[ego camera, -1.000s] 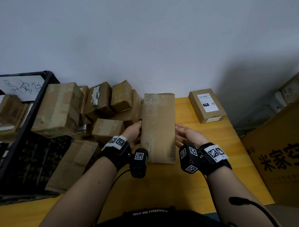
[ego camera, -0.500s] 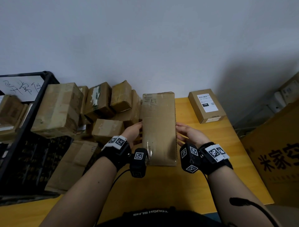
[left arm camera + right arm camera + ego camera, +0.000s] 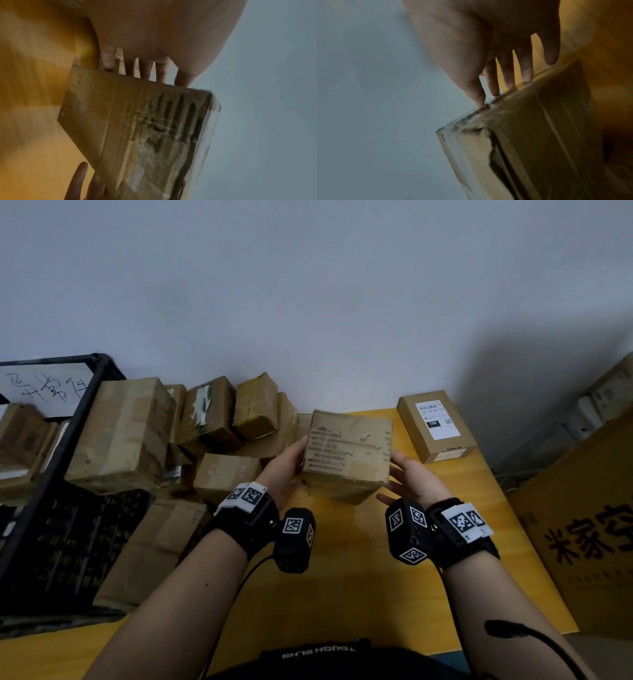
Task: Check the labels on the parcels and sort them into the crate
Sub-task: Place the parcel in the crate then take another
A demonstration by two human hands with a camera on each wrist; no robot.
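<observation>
I hold a worn brown cardboard parcel (image 3: 347,453) above the yellow table (image 3: 342,594), in front of the wall. Its upturned face is torn and shows bare corrugation, with no label in view. My left hand (image 3: 284,470) presses its left side with straight fingers (image 3: 145,70). My right hand (image 3: 414,477) touches the right edge with straight fingertips (image 3: 510,81), the little finger off the box. The parcel (image 3: 137,128) fills both wrist views, tape along its edge (image 3: 530,135). The black crate (image 3: 85,412) stands at the left with parcels inside.
A pile of brown parcels (image 3: 126,433) lies between the crate and my hands, against the wall. A small box with a white label (image 3: 436,424) sits at the table's back right. A large printed carton (image 3: 582,525) stands beyond the table's right edge.
The parcel has turned over in my hands: its long plain face showed before, now a shorter torn face points up. Both hands stayed at its sides.
</observation>
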